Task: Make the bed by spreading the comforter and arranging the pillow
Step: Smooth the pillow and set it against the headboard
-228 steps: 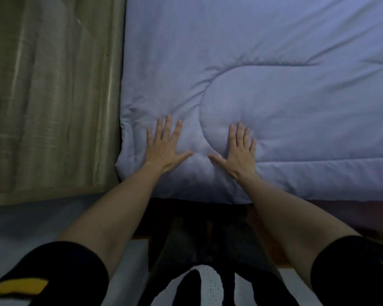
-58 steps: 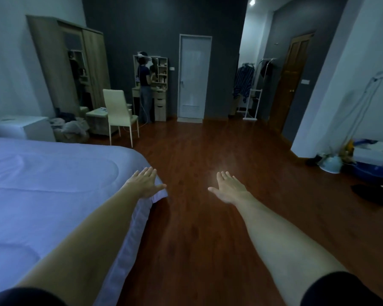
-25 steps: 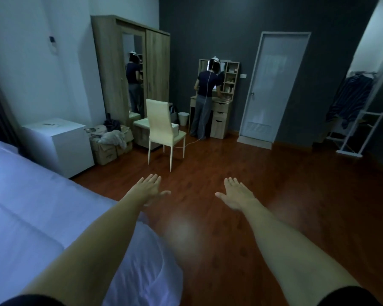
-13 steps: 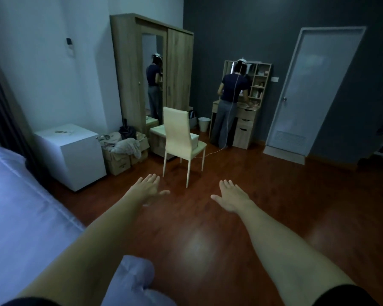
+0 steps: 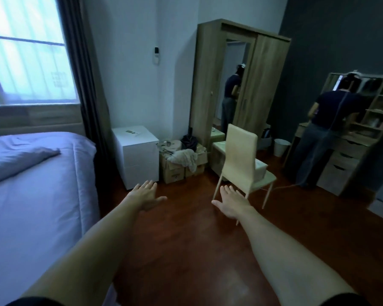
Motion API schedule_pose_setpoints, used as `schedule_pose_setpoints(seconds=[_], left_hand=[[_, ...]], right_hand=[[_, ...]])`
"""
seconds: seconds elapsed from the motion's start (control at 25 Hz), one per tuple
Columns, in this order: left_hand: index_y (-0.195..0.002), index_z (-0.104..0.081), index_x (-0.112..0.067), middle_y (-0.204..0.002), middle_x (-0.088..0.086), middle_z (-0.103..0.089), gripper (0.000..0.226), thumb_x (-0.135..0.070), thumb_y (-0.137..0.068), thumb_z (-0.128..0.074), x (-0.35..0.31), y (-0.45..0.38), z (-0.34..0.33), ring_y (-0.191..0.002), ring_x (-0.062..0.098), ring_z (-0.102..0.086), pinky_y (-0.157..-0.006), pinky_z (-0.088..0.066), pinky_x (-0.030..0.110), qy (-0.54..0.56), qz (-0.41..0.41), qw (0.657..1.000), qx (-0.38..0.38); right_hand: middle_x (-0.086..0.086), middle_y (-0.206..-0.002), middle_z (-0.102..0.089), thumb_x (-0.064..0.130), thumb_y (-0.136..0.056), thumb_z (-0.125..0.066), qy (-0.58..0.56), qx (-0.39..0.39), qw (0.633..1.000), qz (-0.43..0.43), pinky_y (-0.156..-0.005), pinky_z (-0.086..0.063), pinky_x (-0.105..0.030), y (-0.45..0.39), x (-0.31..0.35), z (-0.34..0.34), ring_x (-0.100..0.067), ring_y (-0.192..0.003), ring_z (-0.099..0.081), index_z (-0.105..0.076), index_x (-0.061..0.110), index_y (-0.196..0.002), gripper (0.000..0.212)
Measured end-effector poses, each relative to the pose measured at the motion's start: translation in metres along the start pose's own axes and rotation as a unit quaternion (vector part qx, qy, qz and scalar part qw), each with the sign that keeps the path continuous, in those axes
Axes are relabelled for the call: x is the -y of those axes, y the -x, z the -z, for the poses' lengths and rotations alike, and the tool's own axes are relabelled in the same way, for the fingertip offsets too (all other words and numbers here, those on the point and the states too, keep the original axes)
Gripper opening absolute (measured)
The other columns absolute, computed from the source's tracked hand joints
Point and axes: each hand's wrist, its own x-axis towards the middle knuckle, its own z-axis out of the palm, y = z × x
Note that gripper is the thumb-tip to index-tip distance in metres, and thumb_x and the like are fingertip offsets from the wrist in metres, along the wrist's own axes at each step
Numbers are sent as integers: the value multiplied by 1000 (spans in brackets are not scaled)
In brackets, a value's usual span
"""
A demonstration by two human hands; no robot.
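The comforter lies flat over the bed on the left, with a bunched fold near the window end; the left hand floats above the wood floor, fingers straight and wide, holding nothing; the right hand is the same, just before a pale chair.

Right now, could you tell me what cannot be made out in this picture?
- Bed, head view: its left side and foot are cut off by the frame edge.
- Items on the white cabinet: too small.
- Dressing table contents: partly hidden by a standing person.
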Motion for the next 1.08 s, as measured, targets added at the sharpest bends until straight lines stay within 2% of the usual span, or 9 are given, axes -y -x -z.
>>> schedule_pose_setpoints(seconds=[0.12, 0.2, 0.48, 0.76, 1.08], left_hand=[[-154, -6, -7, -163, 8, -2, 83, -62, -95, -26, 4, -39, 3, -151, 20, 1, -123, -5, 42, -7, 48, 998, 32], [-154, -6, -7, -163, 7, -2, 82, -62, -96, -27, 17, -66, 10, -151, 20, 0, -123, -5, 41, -1, 82, 996, 25], [-154, -8, -8, -163, 7, -3, 83, -62, -95, -29, 86, -165, 12, -151, 19, -1, -122, -5, 40, 20, 158, 987, 20], [-154, -6, -7, -163, 7, -1, 81, -59, -97, -28, 233, -288, 47, -151, 19, 1, -122, -4, 40, 28, 218, 976, 12], [-154, -4, -6, -163, 8, 1, 81, -60, -97, -24, 385, -361, 67, -151, 20, 3, -122, -4, 40, 34, 296, 954, 31]], right_hand=[[-8, -163, -2, 56, -99, -30, -1, 8, 999, 51, -123, -6, -39, -79, -4, 18, -21, -151, -1, -4, 8, -155, 78], [-8, -163, -2, 55, -99, -29, 5, 13, 997, 81, -123, -6, -38, -123, 2, 23, -21, -151, 0, -4, 8, -155, 77], [-9, -163, -2, 54, -99, -30, 14, 8, 986, 168, -123, -6, -38, -283, 67, 30, -21, -151, 0, -5, 7, -155, 77], [-9, -163, -3, 54, -99, -31, 11, 12, 973, 231, -123, -5, -38, -466, 203, 50, -21, -151, -1, -6, 7, -154, 77], [-10, -163, -2, 53, -100, -30, 25, 26, 948, 317, -123, -5, -38, -616, 360, 64, -22, -151, -1, -4, 6, -155, 76]])
